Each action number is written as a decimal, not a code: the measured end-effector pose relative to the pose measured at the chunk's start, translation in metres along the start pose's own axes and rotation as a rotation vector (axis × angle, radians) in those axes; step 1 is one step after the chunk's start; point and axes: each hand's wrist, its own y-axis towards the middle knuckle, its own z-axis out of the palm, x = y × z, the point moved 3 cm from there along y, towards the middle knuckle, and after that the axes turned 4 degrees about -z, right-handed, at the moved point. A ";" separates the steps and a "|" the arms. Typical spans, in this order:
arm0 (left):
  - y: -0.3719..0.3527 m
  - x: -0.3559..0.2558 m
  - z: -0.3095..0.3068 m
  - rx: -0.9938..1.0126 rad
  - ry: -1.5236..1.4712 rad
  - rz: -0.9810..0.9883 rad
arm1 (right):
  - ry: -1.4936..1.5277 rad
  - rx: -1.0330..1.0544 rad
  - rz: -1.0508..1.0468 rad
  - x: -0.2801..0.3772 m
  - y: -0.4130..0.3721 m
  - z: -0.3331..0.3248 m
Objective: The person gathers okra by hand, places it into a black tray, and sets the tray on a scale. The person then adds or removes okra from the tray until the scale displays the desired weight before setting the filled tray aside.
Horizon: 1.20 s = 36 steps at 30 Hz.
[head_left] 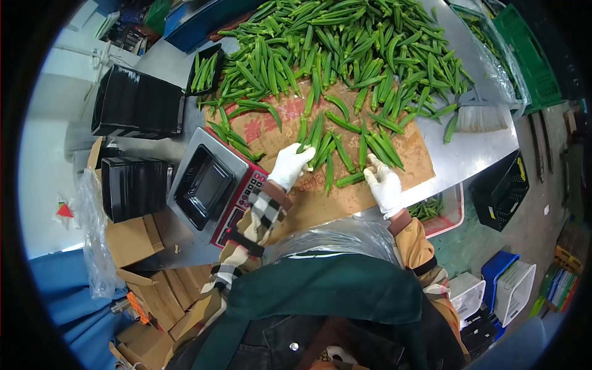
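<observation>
My left hand (291, 165), in a white glove, has its fingers closed on okra pods (316, 137) at the left of a brown cardboard sheet (302, 213). To the right, my right hand (383, 186), also gloved in white, has its fingers stretched toward a few okra pods (385, 152) and touches their near ends. Loose pods lie between the hands, one short pod (350, 179) close to my right thumb. Beyond them rises a large okra heap (345, 43). Left of my left hand stands a red-edged scale (245, 200) bearing a black plastic tray (205, 186).
Stacked black trays (139, 102) and a second stack (137, 188) stand at the left. A black tray with okra (205, 71) touches the heap. A brush (481, 117) lies at the right table edge, near a green crate (527, 58). Below sits a crate of okra (453, 213).
</observation>
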 end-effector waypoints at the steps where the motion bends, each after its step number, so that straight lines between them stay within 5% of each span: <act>1: -0.011 -0.001 -0.004 0.068 -0.141 -0.055 | 0.079 0.055 0.012 -0.007 0.001 0.011; 6: -0.061 -0.017 0.014 0.210 -0.441 -0.086 | 0.717 0.309 0.225 0.057 0.007 0.055; 9: -0.083 -0.021 0.027 0.219 -0.075 -0.056 | 0.874 0.290 0.215 0.064 0.009 0.063; 15: -0.069 -0.031 0.013 -0.060 0.004 -0.103 | 0.577 0.141 0.246 0.019 -0.010 -0.042; 19: -0.051 -0.019 0.006 -0.068 0.038 -0.072 | 0.320 -0.175 0.366 -0.057 -0.046 -0.156; 21: -0.052 -0.021 0.024 -0.077 0.169 -0.059 | 0.088 -0.171 0.433 -0.068 -0.060 -0.191; 22: -0.048 -0.010 0.033 -0.039 0.288 -0.076 | -0.344 -0.154 0.413 -0.072 -0.067 -0.205; 24: -0.047 -0.003 0.057 -0.201 0.906 0.202 | -1.213 -0.222 0.274 -0.044 -0.065 -0.198; 26: -0.045 0.005 0.067 -0.151 0.911 0.123 | -0.813 -0.272 0.015 -0.054 -0.049 -0.187; 27: -0.043 0.005 0.067 -0.133 0.927 0.120 | -0.531 -0.301 0.049 -0.069 -0.036 -0.169; 29: -0.044 -0.002 0.064 -0.111 0.880 0.143 | -0.413 -0.236 -0.090 -0.017 -0.010 -0.127; 32: -0.040 -0.015 0.038 -0.102 0.675 0.224 | -0.467 -0.144 -0.210 0.008 0.023 -0.071; 33: -0.041 -0.020 0.031 -0.028 0.368 0.049 | -0.528 -0.110 -0.166 0.011 0.034 -0.056; 36: -0.044 -0.032 0.015 0.083 0.081 0.005 | -0.708 -0.048 -0.068 -0.006 0.054 -0.028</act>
